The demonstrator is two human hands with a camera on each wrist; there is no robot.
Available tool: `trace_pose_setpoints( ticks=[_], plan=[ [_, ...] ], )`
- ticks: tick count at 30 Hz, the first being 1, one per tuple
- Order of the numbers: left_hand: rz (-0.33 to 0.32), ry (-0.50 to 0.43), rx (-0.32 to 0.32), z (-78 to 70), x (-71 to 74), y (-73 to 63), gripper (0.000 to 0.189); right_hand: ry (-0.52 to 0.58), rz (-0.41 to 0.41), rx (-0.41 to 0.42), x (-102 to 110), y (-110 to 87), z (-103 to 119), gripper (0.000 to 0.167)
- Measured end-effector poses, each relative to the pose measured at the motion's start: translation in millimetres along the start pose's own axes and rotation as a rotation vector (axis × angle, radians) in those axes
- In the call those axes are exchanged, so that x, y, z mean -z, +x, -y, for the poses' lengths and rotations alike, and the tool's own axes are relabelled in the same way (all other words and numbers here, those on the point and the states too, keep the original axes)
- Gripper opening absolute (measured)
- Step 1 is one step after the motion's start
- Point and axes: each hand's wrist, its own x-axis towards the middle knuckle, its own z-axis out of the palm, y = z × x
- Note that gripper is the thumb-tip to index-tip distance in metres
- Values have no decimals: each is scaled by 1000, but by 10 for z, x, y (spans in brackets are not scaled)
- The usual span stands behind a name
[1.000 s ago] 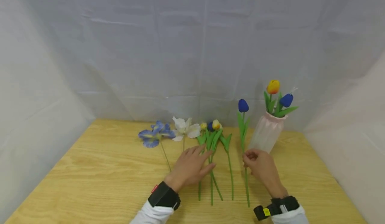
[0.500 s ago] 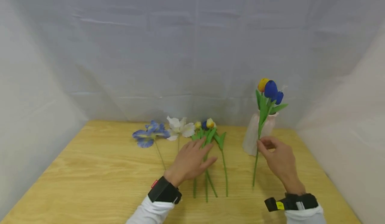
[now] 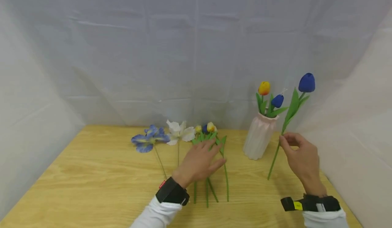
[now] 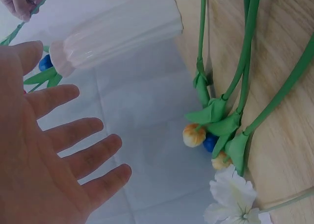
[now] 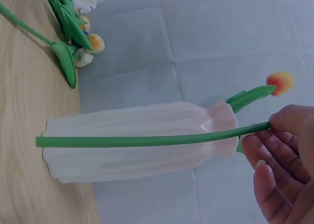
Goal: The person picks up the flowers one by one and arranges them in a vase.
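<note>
Broadly, a pale grey sheet (image 3: 137, 68) hangs behind everything, and below it spreads a wood-grained table (image 3: 92, 187). Toward the table's right side stands a ribbed, pinkish-white vase (image 3: 258, 137). Just right of it, outside its mouth, a long blue tulip (image 3: 293, 108) is held aslant: its bloom points up and to the right, its bare stem runs down and to the left, and the right wrist view shows that stem crossing in front of the vase, nearly parallel to its height. Whether the stem's end touches the wood, I cannot tell. Left of the vase lie several tulips (image 3: 210, 127), a white flower (image 3: 180, 132) and a violet-blue flower (image 3: 150, 139), blooms toward the back. The left hand (image 3: 199, 161) is spread wide above the lying tulips, fingers apart; the right hand (image 3: 301, 158) pinches the blue tulip's stem between thumb and fingertips. Smallest, a yellow-orange bloom (image 3: 264, 88) and a blue bloom (image 3: 277, 101) top the vase.
</note>
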Motion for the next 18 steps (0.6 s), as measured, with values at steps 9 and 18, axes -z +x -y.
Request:
trace_pose_setpoints(
  ticks=[9, 18],
  plan=[
    [-75, 80, -97, -150, 127, 257, 55, -1, -206, 102, 82, 264, 29, 20],
    [-60, 56, -85, -229, 119, 330, 55, 41, -245, 108, 122, 478, 148, 24]
  ],
)
